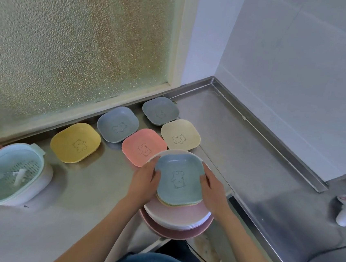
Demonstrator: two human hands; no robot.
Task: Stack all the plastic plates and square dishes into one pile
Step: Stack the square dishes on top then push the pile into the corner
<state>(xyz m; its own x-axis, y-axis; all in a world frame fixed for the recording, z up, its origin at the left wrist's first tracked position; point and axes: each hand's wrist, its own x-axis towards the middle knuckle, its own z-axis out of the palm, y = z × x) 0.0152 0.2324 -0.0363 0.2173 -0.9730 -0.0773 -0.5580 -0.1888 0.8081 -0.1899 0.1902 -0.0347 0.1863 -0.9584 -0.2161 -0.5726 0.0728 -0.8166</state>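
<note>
Both hands, left hand (145, 181) and right hand (212, 188), have fingers clamped on the blue square dish (178, 178) topping the round plates (176, 217) on the bench (89, 186).

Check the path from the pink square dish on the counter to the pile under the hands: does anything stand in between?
Nothing visible does. The pink square plastic dish lies right beside the pile of round plates, its near edge tucked behind the pile's rim. The teal square dish tops the pile.
</note>
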